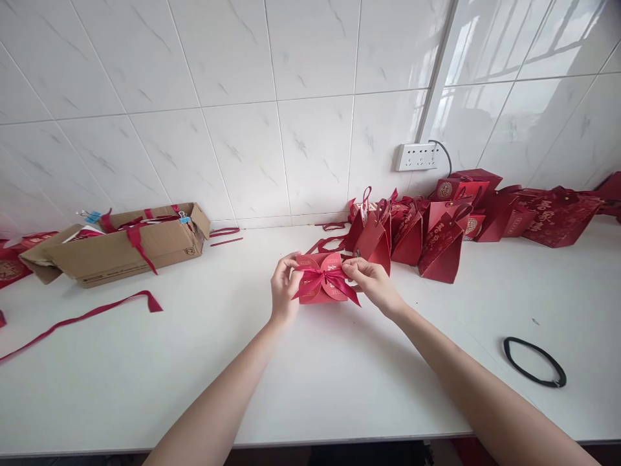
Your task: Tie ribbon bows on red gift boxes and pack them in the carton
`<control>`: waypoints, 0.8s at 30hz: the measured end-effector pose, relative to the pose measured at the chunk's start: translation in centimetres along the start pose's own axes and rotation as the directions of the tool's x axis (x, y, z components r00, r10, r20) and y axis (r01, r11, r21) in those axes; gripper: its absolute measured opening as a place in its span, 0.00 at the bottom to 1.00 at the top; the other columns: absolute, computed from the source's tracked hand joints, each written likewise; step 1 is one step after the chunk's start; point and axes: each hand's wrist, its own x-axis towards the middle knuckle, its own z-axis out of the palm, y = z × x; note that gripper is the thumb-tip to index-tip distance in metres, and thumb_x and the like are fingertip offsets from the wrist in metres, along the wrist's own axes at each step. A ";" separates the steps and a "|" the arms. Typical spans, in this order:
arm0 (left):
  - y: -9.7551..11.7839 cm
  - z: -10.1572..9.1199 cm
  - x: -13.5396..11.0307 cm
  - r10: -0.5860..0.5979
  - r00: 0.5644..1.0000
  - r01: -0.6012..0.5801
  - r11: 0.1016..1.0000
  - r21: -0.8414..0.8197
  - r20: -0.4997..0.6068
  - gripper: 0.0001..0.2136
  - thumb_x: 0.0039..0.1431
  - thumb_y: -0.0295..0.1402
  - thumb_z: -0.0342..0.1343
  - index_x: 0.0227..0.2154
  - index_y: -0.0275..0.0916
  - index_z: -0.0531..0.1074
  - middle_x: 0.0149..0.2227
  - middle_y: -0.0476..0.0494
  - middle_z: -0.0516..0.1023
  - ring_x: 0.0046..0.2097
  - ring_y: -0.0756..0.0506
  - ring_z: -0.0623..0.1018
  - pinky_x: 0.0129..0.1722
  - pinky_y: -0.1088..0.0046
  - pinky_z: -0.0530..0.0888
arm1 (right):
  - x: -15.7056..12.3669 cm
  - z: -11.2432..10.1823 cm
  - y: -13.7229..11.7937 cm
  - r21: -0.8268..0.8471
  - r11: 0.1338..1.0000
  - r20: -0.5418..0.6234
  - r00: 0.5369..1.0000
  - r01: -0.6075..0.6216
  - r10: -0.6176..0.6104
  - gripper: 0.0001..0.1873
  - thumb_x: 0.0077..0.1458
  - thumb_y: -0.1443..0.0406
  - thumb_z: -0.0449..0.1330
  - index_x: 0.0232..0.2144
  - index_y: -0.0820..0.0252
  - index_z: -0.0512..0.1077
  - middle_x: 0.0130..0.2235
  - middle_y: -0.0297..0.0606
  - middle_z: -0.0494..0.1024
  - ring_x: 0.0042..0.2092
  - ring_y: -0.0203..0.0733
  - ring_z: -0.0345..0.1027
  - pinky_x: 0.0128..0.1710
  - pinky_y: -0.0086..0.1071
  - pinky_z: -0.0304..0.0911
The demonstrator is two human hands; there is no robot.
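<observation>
A small red gift box (323, 296) with rounded overlapping flaps and gold print sits on the white table in front of me. Dark pink ribbon (324, 276) is tied in a bow across its front, its tails hanging to both sides. At the bow's left end, my left hand (285, 290) is closed, thumb and fingers pinching the ribbon against the box's edge. My right hand (372, 283) pinches the bow's right loop near the box's upper right corner. Fingers partly hide both ends of the bow.
Several red gift bags (441, 249) stand close behind and right of the box. A cardboard box (140, 252) with ribbons and clips is at the left, near a loose ribbon strip (82, 317). A black band (533, 362) lies at right; a power strip (418, 157) is on the tiled wall.
</observation>
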 end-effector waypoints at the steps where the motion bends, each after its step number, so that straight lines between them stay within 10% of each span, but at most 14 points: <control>1: 0.1 0.0 0.1 -0.006 1.000 0.006 1.000 -0.029 0.028 0.06 0.47 0.36 0.57 0.23 0.39 0.68 0.47 0.43 0.73 0.51 0.41 0.72 0.43 0.69 0.70 | 0.1 0.0 0.1 -0.011 1.000 -0.019 1.000 0.004 -0.005 0.25 0.42 0.44 0.61 0.23 0.62 0.71 0.40 0.40 0.71 0.36 0.38 0.66 0.29 0.29 0.67; 6: 1.0 0.1 0.2 -0.223 0.970 0.242 0.935 -0.258 0.101 0.08 0.43 0.35 0.60 0.17 0.38 0.69 0.50 0.44 0.72 0.54 0.39 0.69 0.42 0.71 0.70 | 0.3 -0.2 0.2 -0.085 0.996 -0.084 0.996 0.016 -0.023 0.28 0.41 0.42 0.60 0.21 0.62 0.69 0.33 0.38 0.72 0.32 0.37 0.65 0.26 0.28 0.63; 10: 1.7 0.2 0.3 -0.444 0.869 0.494 0.761 -0.421 0.217 0.13 0.44 0.40 0.63 0.32 0.39 0.75 0.47 0.44 0.75 0.45 0.42 0.75 0.37 0.70 0.71 | 0.5 -0.5 0.3 -0.185 0.981 -0.131 0.987 0.063 -0.088 0.28 0.43 0.41 0.58 0.18 0.61 0.66 0.26 0.34 0.69 0.29 0.36 0.63 0.29 0.30 0.60; 15: 1.4 0.7 0.1 -0.449 0.877 0.480 0.801 -0.358 0.170 0.23 0.40 0.45 0.67 0.39 0.40 0.75 0.43 0.44 0.76 0.40 0.45 0.75 0.33 0.73 0.70 | 0.5 -0.5 0.8 -0.294 0.952 -0.200 0.969 0.081 -0.144 0.25 0.49 0.44 0.55 0.25 0.60 0.68 0.29 0.38 0.72 0.34 0.42 0.68 0.35 0.35 0.64; 18: 0.8 1.0 -0.2 -0.295 0.954 0.298 0.933 -0.200 0.048 0.17 0.43 0.46 0.65 0.30 0.38 0.76 0.39 0.44 0.77 0.40 0.46 0.74 0.35 0.74 0.69 | -0.4 -0.1 0.6 -0.534 0.789 -0.226 0.849 0.303 -0.478 0.21 0.53 0.48 0.55 0.37 0.60 0.67 0.41 0.47 0.72 0.45 0.49 0.67 0.45 0.44 0.65; 24: 0.8 1.1 -0.9 -0.190 0.981 0.189 0.981 -0.044 -0.025 0.16 0.52 0.48 0.58 0.31 0.37 0.75 0.36 0.44 0.77 0.38 0.46 0.75 0.38 0.72 0.70 | -2.4 0.6 -1.1 -0.628 0.308 0.294 0.584 0.715 -0.757 0.14 0.54 0.55 0.61 0.39 0.58 0.68 0.40 0.44 0.72 0.43 0.46 0.69 0.42 0.41 0.67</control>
